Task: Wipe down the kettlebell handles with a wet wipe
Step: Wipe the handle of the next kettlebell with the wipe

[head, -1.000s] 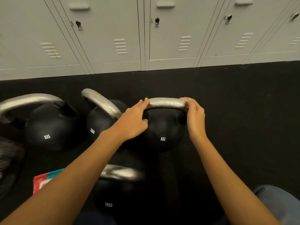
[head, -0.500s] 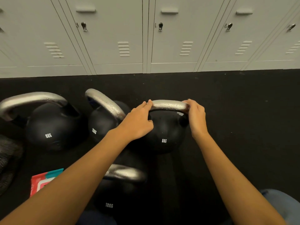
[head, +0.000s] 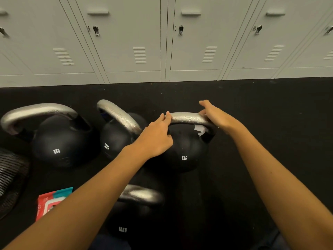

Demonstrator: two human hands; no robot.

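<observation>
The left hand (head: 156,136) pinches the silver metal handle (head: 188,118) to steady the black kettlebell (8KG), while the right hand (head: 215,114), fingers loosely extended, presses a white wet wipe (head: 199,130) against it.

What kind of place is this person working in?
Most likely a gym or its changing area. A row of grey metal lockers lines the wall, the floor is dark rubber matting, and several black kettlebells marked 8KG and 12KG stand on it.
</observation>
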